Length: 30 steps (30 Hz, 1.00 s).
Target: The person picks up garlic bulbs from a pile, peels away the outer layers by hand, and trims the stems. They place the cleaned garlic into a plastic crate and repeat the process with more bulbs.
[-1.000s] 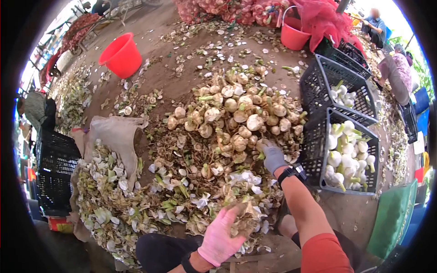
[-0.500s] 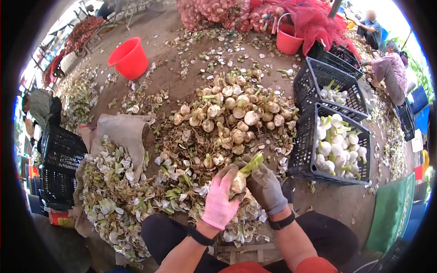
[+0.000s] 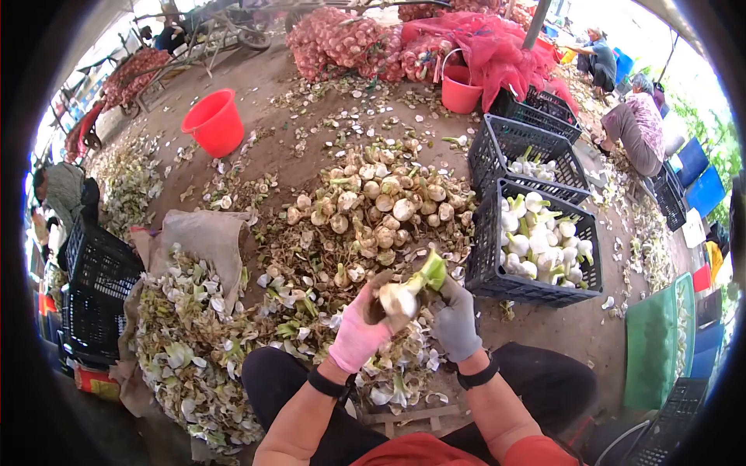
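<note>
A garlic bulb (image 3: 399, 298) with a short green stalk is between my two gloved hands. My left hand (image 3: 367, 322), in a pink glove with dirty fingertips, is wrapped round the bulb's left side. The grey-gloved right hand (image 3: 455, 318) has its fingers closed on the green stalk (image 3: 432, 271). White skin shows on the bulb. Beyond my hands lies a heap of unpeeled garlic (image 3: 385, 202) on the ground. Peeled white bulbs (image 3: 540, 241) fill much of a black crate (image 3: 536, 292) to the right.
Peelings (image 3: 194, 349) cover the ground at the left beside a cloth (image 3: 203, 237). A second crate (image 3: 486, 159), a red bucket (image 3: 214, 124), another bucket (image 3: 460, 92) and mesh sacks (image 3: 342, 46) lie further off. Two people sit at the upper right. A green container (image 3: 657, 349) stands right.
My hands have turned the bulb, and more of its white side shows. The green stalk now leans right, toward my right hand. The view has shifted, moving the crates left in the picture.
</note>
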{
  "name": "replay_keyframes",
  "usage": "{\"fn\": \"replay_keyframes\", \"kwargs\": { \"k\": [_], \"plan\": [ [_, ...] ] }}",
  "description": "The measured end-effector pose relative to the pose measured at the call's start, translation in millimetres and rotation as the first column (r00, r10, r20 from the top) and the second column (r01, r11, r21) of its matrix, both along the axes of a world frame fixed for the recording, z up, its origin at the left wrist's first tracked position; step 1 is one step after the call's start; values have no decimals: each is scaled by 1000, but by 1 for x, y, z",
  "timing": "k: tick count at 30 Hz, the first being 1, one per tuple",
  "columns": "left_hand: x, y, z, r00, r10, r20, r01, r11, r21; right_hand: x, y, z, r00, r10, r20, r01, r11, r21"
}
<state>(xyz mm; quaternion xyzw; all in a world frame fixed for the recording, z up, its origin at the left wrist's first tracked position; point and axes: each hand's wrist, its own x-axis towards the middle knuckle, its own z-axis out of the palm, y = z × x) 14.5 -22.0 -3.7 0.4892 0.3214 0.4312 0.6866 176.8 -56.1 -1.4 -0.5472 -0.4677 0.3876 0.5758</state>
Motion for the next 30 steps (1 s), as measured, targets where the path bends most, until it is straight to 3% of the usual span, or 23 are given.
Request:
{"fn": "replay_keyframes", "kwargs": {
  "k": [1,2,3,4,5,6,8,10,13,15,16,17,19,21,24,27,28,29,30],
  "plan": [
    [-2,0,3,974,16,225,33,976,-214,0,-2,1,1000,0,1,0,1000,3],
    [-1,-1,7,944,64,324,43,950,-310,0,-4,1,996,31,-84,-31,999,9],
    [-5,0,4,944,64,324,43,949,-311,1,-6,2,984,63,-167,-62,998,15],
    [-10,3,-1,935,11,353,134,914,-384,3,-6,3,997,68,-23,-68,998,0],
    [-16,6,-4,922,-38,386,224,866,-448,5,-8,2,997,68,-24,-68,998,1],
    [-19,9,-4,953,-105,285,227,870,-437,6,-9,5,976,126,-179,-138,989,-56],
    [-21,9,-4,976,-79,204,157,902,-401,5,-12,14,885,160,-438,-238,963,-128],
    [-19,4,-1,991,-49,124,92,928,-362,8,-12,18,861,117,-494,-228,959,-170],
    [-12,-5,0,970,-34,240,101,957,-273,13,-12,19,834,53,-550,-226,941,-253],
    [-12,-4,-5,978,-107,179,135,978,-156,14,-12,18,863,175,-475,-296,936,-193],
    [-12,-3,-1,972,-92,215,156,939,-305,11,-9,25,934,156,-321,-217,962,-163],
    [-14,-6,5,972,-96,214,160,938,-306,14,-4,25,934,151,-323,-212,963,-163],
    [-14,-8,15,937,-318,144,342,918,-201,24,9,19,994,1,111,10,995,-95],
    [-9,-11,12,925,-368,97,380,909,-171,30,19,2,988,-69,135,79,994,-76],
    [-5,-10,14,954,-281,105,298,925,-236,31,22,-22,863,-76,499,93,996,-9],
    [-6,-9,3,948,-318,15,315,927,-204,30,11,-39,776,164,609,-9,968,-250],
    [-7,-9,3,940,-341,-17,335,931,-145,31,9,-42,779,160,606,-6,969,-247],
    [-8,-8,2,939,-342,-20,336,930,-149,33,5,-45,940,169,295,-103,968,-227],
    [-8,-8,0,931,-344,125,364,906,-218,36,0,-47,982,179,-53,-186,966,-181]
  ]
}}
